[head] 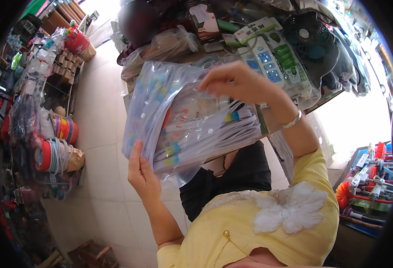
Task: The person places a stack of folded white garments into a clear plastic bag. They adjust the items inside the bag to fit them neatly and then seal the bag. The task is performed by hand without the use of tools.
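Observation:
Clear plastic bags filled with bundles of flat white cords lie in front of me, partly overlapping. One bag (142,116) is on the left, and another bag (213,134) is on the right, with blue-and-yellow bands (173,149) around its cords. White snap buttons show on both. My left hand (144,172) grips the lower left edge of the left bag, its thumb on top. Over the upper right part of the bags hovers my right hand (238,83), blurred, fingers bent and apart, with nothing visible in them. Red writing shows through the plastic between the cords.
Packaged power strips (266,62) and a black fan (307,40) crowd the table beyond the bags. To the left, past the tiled floor (99,134), stand shelves with a coil of cord (59,155). Brushes (370,181) lie in a display at the right.

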Available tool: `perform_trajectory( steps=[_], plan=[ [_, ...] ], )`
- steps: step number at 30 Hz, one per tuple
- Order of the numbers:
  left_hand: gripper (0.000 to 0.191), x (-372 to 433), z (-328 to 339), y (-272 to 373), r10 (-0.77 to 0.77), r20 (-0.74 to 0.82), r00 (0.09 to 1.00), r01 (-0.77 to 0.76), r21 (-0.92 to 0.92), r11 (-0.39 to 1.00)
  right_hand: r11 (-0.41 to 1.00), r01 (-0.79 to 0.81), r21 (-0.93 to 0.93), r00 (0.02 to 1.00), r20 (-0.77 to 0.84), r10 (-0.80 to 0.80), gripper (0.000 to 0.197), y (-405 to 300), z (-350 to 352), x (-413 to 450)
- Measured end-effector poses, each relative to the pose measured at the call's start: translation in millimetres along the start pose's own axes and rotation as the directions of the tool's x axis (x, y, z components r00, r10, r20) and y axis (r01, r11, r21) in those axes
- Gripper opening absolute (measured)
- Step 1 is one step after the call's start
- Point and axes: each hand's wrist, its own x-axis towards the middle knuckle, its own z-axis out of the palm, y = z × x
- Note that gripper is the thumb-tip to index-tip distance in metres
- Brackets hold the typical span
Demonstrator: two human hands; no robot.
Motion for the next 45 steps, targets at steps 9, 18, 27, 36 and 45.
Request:
perform_trajectory(
  steps=[9,18,27,36,45],
  plan=[
    [0.031,-10.9,9.6,-10.9,0.087,0.043,0.995,-0.089,0.05,0.995,0.858,-0.094,-0.506,0.88,-0.445,-0.166,0.024,116.5,-85.5,38.5],
    [0.032,-12.7,8.6,-9.9,0.099,0.059,0.993,-0.105,0.094,0.99,0.736,-0.083,-0.672,0.833,-0.452,-0.318,0.032,161.9,-99.2,91.2],
    [0.031,-14.3,5.8,-8.9,0.102,0.061,0.993,-0.107,0.096,0.99,0.815,-0.097,-0.572,0.764,-0.567,-0.307,0.042,159.2,-97.8,93.3],
    [0.031,-12.1,1.8,-12.6,0.051,0.053,0.997,-0.053,0.034,0.998,0.927,-0.118,-0.356,0.963,-0.27,0.018,0.024,61.4,-43.2,-3.0],
    [0.032,4.0,-4.3,-6.9,-0.155,-0.046,0.987,0.15,-0.084,0.985,0.783,0.109,-0.612,0.994,0.065,-0.088,0.029,68.2,25.1,-35.8]
  ],
)
